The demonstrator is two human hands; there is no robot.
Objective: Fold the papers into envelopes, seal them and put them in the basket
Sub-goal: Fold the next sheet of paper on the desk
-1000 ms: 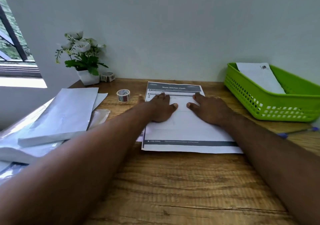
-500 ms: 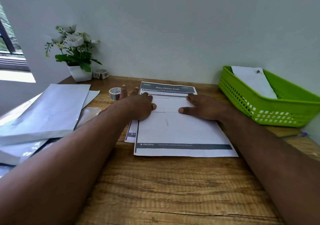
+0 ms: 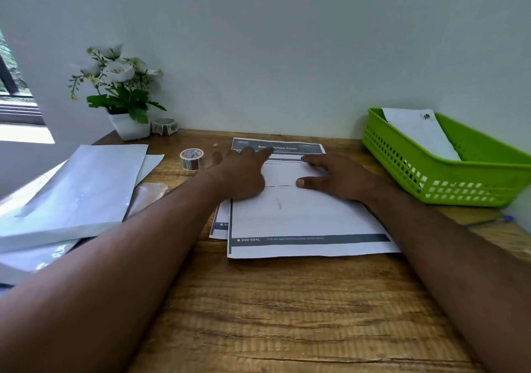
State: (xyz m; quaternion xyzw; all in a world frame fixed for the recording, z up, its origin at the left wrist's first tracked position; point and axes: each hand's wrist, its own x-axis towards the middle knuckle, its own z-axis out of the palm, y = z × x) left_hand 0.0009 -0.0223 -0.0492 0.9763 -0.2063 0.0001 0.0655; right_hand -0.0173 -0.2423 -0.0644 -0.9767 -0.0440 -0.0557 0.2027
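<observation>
Both hands lie flat, fingers spread and gripping nothing: the left hand [image 3: 241, 171] and the right hand [image 3: 336, 177] press down on the folded paper [image 3: 301, 220] in the middle of the desk [image 3: 287, 315], seemingly to pin it and flatten the crease running between the thumbs. Another sheet [image 3: 219, 223] peeks out under its left edge. A roll of tape [image 3: 192, 158] sits just left of the left hand, within easy reach for sealing. Far right, the green basket [image 3: 431, 183] stands open-topped with one finished envelope [image 3: 419, 134] leaning inside, so it likely receives each sealed piece. More sheets are stacked on the left [image 3: 77, 188], probably the supply.
</observation>
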